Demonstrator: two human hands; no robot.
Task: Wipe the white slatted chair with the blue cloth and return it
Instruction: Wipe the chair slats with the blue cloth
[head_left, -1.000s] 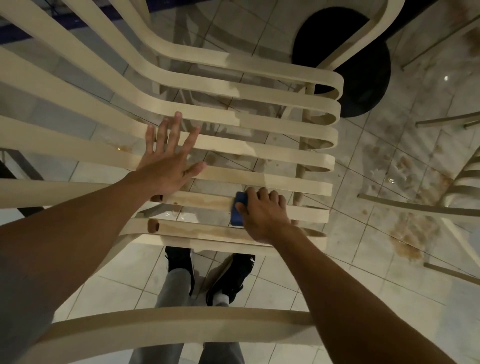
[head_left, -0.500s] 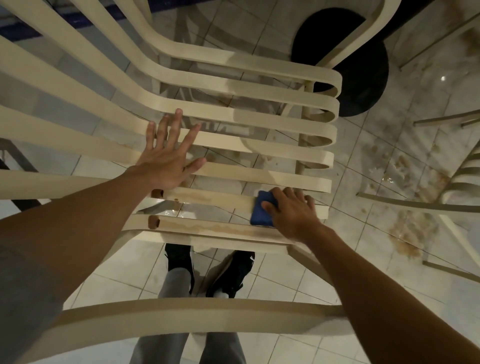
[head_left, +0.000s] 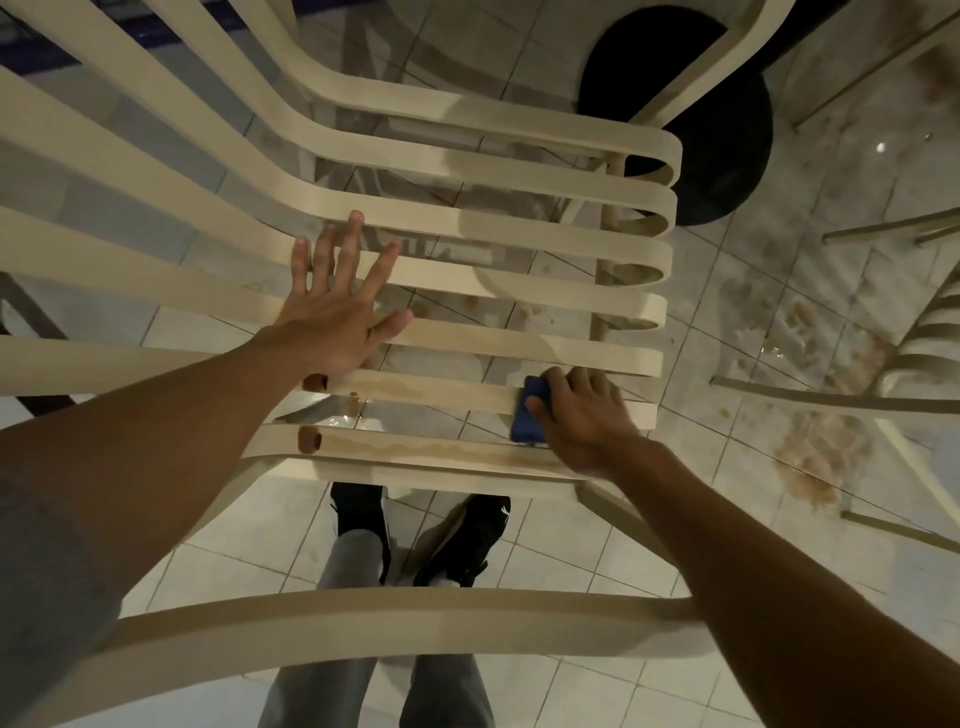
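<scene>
The white slatted chair (head_left: 519, 228) fills the view from above, its seat slats running left to right with brown stains on the nearest ones. My left hand (head_left: 337, 306) lies flat with spread fingers across the middle slats. My right hand (head_left: 582, 415) grips the folded blue cloth (head_left: 527, 413) and holds it against the near slats close to their right ends. Only the cloth's left part shows from under my fingers.
Below the seat I see my legs and black shoes (head_left: 421, 535) on a pale tiled floor (head_left: 810, 332) with brown stains at right. A round black object (head_left: 717, 124) stands beyond the chair. Parts of another slatted chair (head_left: 930, 338) reach in from the right edge.
My right hand has slid the blue cloth rightward along the near slats, from the seat's middle toward the right ends. My left hand has stayed flat on the slats.
</scene>
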